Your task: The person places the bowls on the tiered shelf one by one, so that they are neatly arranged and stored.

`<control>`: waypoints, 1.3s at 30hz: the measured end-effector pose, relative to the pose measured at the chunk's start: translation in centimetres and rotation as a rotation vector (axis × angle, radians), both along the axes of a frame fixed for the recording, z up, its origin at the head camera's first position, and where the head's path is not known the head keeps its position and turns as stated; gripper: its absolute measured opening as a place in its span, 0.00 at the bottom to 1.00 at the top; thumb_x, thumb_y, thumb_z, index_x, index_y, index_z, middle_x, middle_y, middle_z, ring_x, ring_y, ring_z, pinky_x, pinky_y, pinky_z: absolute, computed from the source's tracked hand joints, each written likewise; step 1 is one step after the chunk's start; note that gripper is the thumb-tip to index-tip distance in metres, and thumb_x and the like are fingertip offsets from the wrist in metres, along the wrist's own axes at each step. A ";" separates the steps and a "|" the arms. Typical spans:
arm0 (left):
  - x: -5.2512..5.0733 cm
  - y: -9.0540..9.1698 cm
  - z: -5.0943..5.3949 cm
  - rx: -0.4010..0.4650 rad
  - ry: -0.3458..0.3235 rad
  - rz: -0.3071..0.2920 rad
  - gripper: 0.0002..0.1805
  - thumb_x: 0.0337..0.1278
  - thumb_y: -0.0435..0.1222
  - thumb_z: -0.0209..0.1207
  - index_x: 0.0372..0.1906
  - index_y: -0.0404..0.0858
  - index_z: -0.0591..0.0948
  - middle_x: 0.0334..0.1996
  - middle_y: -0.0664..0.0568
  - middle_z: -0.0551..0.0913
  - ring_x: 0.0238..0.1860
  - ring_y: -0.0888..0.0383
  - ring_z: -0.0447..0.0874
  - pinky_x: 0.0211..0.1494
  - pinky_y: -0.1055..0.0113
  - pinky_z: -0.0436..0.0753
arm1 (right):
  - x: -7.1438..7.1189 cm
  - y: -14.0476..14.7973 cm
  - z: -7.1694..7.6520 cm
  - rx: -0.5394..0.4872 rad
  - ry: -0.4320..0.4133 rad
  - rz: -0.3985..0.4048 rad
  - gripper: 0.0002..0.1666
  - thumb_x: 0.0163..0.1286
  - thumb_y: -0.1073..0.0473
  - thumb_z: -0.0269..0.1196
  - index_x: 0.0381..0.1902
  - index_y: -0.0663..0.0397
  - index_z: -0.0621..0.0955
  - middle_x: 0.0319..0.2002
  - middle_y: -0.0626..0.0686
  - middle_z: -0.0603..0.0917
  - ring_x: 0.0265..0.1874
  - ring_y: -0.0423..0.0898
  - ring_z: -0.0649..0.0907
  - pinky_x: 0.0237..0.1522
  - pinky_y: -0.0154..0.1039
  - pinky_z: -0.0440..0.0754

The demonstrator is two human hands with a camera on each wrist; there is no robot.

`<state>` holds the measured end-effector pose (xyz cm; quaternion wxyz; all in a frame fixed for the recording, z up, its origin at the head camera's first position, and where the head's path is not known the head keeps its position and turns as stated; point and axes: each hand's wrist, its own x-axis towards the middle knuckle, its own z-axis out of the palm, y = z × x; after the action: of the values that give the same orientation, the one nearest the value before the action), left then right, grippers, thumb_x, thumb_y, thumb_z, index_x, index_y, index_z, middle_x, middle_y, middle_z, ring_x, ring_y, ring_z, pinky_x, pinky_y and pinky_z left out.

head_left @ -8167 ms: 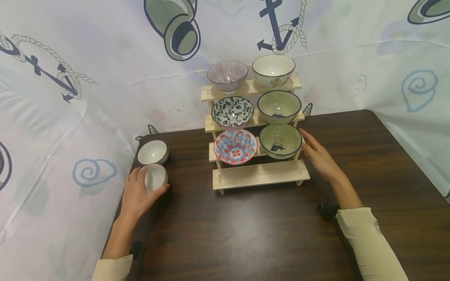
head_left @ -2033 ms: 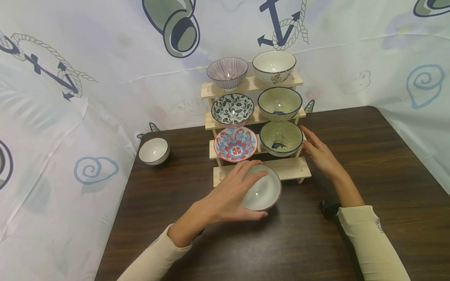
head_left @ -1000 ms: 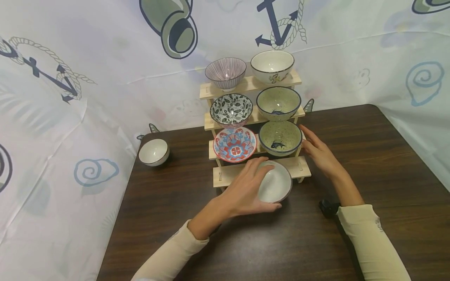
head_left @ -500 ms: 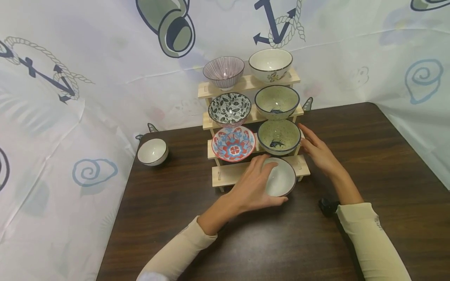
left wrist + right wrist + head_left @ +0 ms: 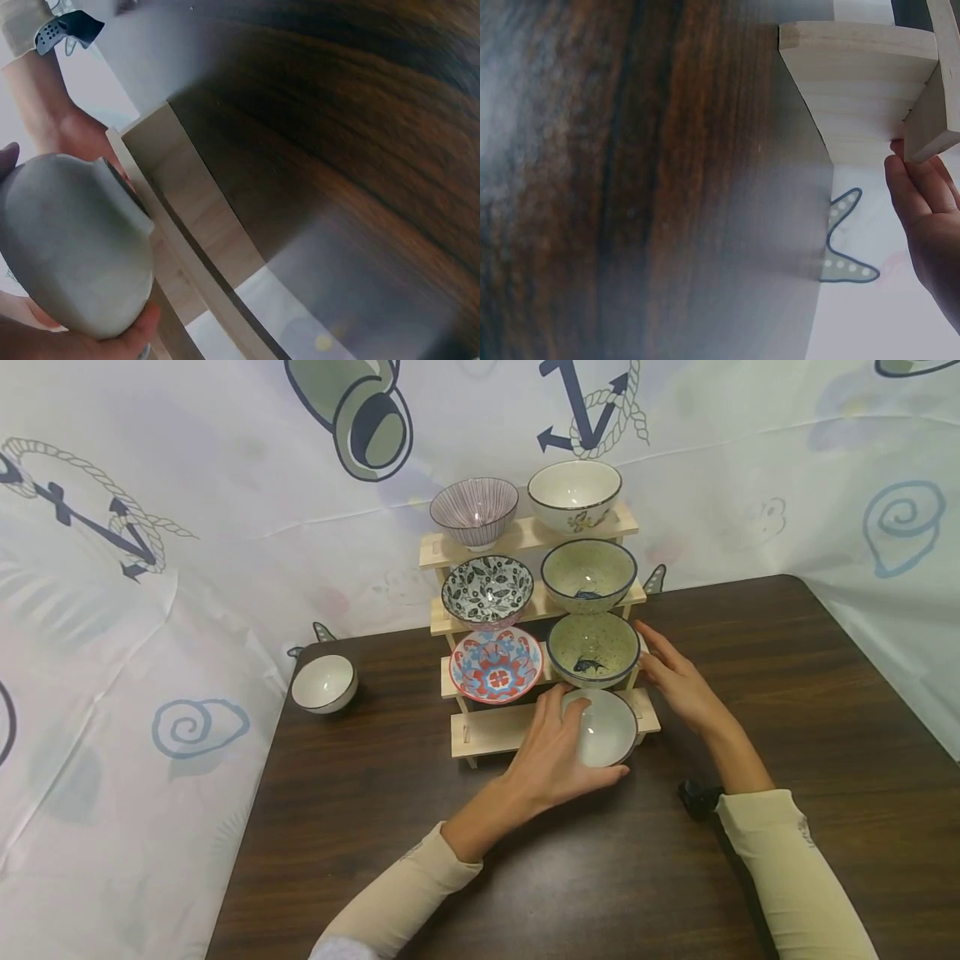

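My left hand (image 5: 551, 756) grips a small white bowl (image 5: 611, 731) by its near and far sides, fingers over the rim and thumb at the front. The bowl is at the right part of the lowest shelf of a wooden tiered rack (image 5: 487, 732). In the left wrist view the bowl's pale outside (image 5: 75, 240) and foot ring show, close to the shelf edge (image 5: 187, 187); whether it touches the wood I cannot tell. My right hand (image 5: 682, 689) rests against the rack's right side, beside a green fish bowl (image 5: 592, 650). In the right wrist view its straight fingers (image 5: 922, 180) touch the wooden upright.
Above stand a red-and-blue bowl (image 5: 496, 665), a black-and-white leaf bowl (image 5: 487, 591), another green bowl (image 5: 588, 575), a striped bowl (image 5: 474, 512) and a cream bowl (image 5: 574, 496). Another white bowl (image 5: 325, 683) sits at the left of the dark table (image 5: 525, 885). A patterned cloth (image 5: 247, 527) hangs behind.
My left hand has carried the white bowl from the table's left, beside the other white bowl, to the right of the lowest shelf. The right hand stays at the rack's side.
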<state>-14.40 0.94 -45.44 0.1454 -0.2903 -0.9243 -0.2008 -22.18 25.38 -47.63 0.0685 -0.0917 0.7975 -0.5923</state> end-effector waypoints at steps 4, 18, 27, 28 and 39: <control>0.2 0.8 -0.2 0.041 -0.019 0.063 0.52 0.31 0.66 0.78 0.61 0.38 0.76 0.65 0.42 0.69 0.65 0.49 0.69 0.65 0.60 0.80 | 0.0 0.0 0.1 -0.012 -0.004 -0.002 0.37 0.84 0.41 0.46 0.85 0.32 0.50 0.84 0.54 0.52 0.78 0.64 0.64 0.74 0.69 0.62; 0.0 3.2 -1.3 0.174 0.032 0.210 0.45 0.30 0.67 0.79 0.45 0.42 0.72 0.52 0.47 0.68 0.53 0.53 0.70 0.56 0.63 0.80 | 0.1 -0.1 0.3 0.017 -0.005 0.001 0.37 0.84 0.39 0.44 0.84 0.27 0.48 0.83 0.58 0.55 0.74 0.67 0.68 0.72 0.71 0.65; -0.3 3.5 -2.1 0.195 0.141 0.218 0.49 0.26 0.73 0.76 0.46 0.42 0.72 0.49 0.48 0.71 0.50 0.53 0.72 0.54 0.63 0.79 | -0.1 -0.2 0.2 0.021 -0.001 0.000 0.37 0.84 0.39 0.45 0.84 0.27 0.49 0.84 0.56 0.54 0.76 0.65 0.65 0.74 0.70 0.63; -0.3 3.4 -2.0 0.185 0.150 0.221 0.49 0.25 0.74 0.75 0.46 0.42 0.73 0.49 0.48 0.71 0.50 0.53 0.72 0.54 0.63 0.79 | -0.1 -0.2 0.2 0.024 -0.001 0.001 0.37 0.84 0.39 0.45 0.84 0.28 0.48 0.84 0.56 0.53 0.76 0.65 0.65 0.74 0.70 0.62; 1.2 0.6 -0.4 0.093 0.107 0.184 0.50 0.33 0.74 0.73 0.56 0.44 0.76 0.58 0.48 0.74 0.59 0.52 0.75 0.60 0.58 0.79 | 0.1 -0.1 0.2 0.022 -0.002 -0.003 0.37 0.85 0.40 0.45 0.85 0.28 0.48 0.84 0.56 0.51 0.77 0.66 0.64 0.74 0.70 0.62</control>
<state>-13.15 1.56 -45.88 0.2255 -0.2076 -0.9276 -0.2134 -22.07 25.29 -47.47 0.0694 -0.0890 0.8042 -0.5836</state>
